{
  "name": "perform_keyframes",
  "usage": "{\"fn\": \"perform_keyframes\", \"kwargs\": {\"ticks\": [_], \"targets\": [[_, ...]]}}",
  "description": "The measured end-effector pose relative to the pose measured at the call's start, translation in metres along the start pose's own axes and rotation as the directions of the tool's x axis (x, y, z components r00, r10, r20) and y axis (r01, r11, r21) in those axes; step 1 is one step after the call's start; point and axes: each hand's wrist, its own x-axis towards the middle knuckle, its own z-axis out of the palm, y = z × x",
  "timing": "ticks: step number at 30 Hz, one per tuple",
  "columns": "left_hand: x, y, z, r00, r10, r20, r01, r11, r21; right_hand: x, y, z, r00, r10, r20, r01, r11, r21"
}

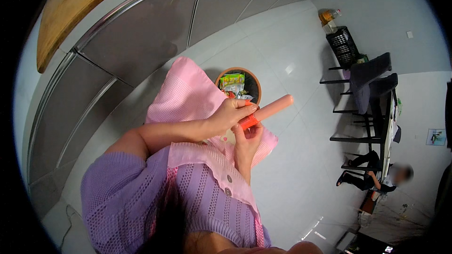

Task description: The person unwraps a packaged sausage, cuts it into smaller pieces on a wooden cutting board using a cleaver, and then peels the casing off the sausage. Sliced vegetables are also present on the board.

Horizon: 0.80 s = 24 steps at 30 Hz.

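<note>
A peeled pink sausage (274,107) sticks out of its red plastic casing (249,122), its bare end pointing to the upper right. My right hand (248,139) grips the cased lower part from below. Above it, my left hand (237,110) pinches the casing near the edge where the bare sausage begins. A scrap of red film shows at the left fingertips. Just beyond my hands stands a waste bin (260,86) with an orange-brown rim and a dark liner. Inside lie a green-and-yellow packet (232,78) and other wrappers, partly hidden by my left hand.
A pink apron (190,91) hangs in front of me. Grey cabinets (141,24) under a wooden worktop (81,3) run along the left. At right are dark chairs (369,81), a black crate (342,46) and a seated person (367,173) by a table.
</note>
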Motion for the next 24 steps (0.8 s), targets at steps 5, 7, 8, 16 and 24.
{"fn": "perform_keyframes", "kwargs": {"ticks": [5, 7, 8, 16, 24], "targets": [[-0.001, 0.001, -0.003, 0.999, -0.044, 0.033, 0.046, 0.996, -0.075, -0.002, -0.006, 0.001, 0.999, 0.028, 0.031, -0.03, 0.998, 0.054], [-0.001, 0.002, -0.002, 0.998, -0.046, 0.036, 0.049, 0.996, -0.078, 0.0, -0.004, -0.002, 0.999, 0.02, 0.041, -0.021, 0.999, 0.043], [0.0, 0.0, -0.002, 0.999, -0.039, 0.029, 0.041, 0.996, -0.078, 0.0, -0.003, -0.004, 0.999, 0.016, 0.047, -0.017, 0.999, 0.038], [-0.001, 0.003, -0.001, 0.999, -0.023, 0.045, 0.03, 0.987, -0.16, 0.001, 0.004, -0.009, 0.995, -0.009, 0.096, -0.009, 0.981, 0.192], [-0.006, 0.011, -0.003, 0.99, -0.098, 0.102, 0.119, 0.966, -0.231, 0.0, 0.0, -0.015, 0.969, 0.031, 0.245, -0.129, 0.909, 0.396]]}}
